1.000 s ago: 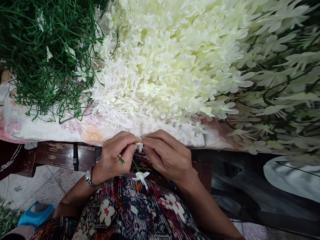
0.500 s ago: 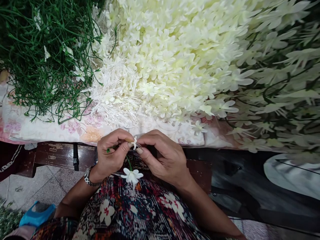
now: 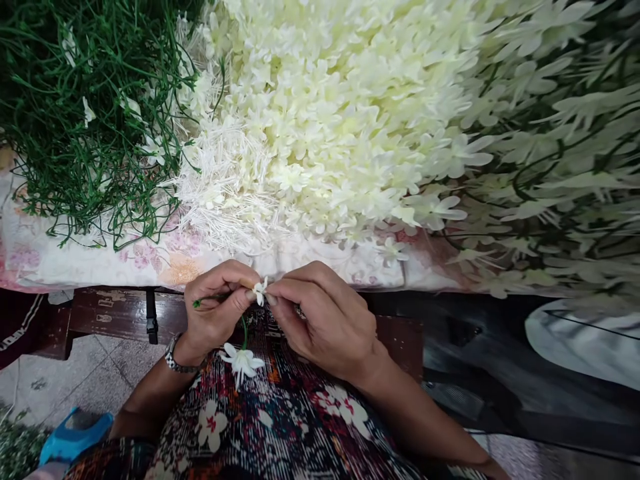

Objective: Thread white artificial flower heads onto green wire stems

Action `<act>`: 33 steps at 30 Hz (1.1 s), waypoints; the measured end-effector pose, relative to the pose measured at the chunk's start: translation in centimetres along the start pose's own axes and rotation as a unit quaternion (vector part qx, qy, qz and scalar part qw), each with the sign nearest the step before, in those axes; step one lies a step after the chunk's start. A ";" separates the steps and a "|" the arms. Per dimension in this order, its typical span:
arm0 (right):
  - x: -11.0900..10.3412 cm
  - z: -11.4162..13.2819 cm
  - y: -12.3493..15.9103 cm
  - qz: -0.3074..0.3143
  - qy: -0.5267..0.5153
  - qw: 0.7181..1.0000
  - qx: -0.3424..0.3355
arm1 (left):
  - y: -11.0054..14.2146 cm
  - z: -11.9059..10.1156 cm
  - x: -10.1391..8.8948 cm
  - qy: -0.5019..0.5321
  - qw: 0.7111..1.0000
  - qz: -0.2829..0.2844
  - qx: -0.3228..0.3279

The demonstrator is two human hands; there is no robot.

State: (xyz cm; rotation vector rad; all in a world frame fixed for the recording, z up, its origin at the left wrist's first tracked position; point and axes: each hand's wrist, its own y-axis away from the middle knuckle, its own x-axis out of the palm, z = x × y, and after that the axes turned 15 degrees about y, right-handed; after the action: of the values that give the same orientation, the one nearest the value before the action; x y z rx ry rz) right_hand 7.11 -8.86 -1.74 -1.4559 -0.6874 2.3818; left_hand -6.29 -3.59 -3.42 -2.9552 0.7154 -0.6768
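My left hand (image 3: 220, 307) is closed in a pinch around a green artificial flower stem (image 3: 245, 331), whose end pokes out on the left side of the fingers. A small white flower (image 3: 261, 291) sits at its fingertips. From the same stem a larger white flower (image 3: 242, 361) with thin white stamens hangs below, in front of the patterned clothing. My right hand (image 3: 325, 320) is also closed, its thumb and forefinger pinching at the small flower's right side. Exactly what lies between those right fingertips is mostly hidden.
Beyond my hands a floral cloth (image 3: 320, 260) bears tangled green stems (image 3: 95, 133), a heap of white stamens (image 3: 225, 193) and a large pile of cream petals (image 3: 350, 133). Finished-looking white flowers (image 3: 565, 153) fill the right. A brown wooden bench (image 3: 110, 313) runs below the cloth.
Both hands have shifted slightly left, and the hanging flower has swung left with them. The small flower at the fingertips now shows more of its petals.
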 end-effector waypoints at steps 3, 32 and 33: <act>-0.3 0.1 -0.2 0.003 0.034 0.999 -0.028 | 0.0 0.1 0.0 0.004 1.000 -0.003 0.012; 0.5 -0.2 -0.1 0.036 -0.065 0.996 0.058 | -0.3 -0.6 -0.1 -0.225 0.964 0.087 0.109; 0.6 -0.3 0.0 0.031 -0.075 0.994 0.067 | -0.3 -0.6 -0.1 -0.220 0.966 0.086 0.106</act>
State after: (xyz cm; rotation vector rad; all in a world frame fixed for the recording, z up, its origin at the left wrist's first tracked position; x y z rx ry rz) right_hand 7.07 -8.47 -2.27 -1.2736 -0.5109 2.5509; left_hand -6.44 -3.22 -2.90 -2.6605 0.7822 -0.0689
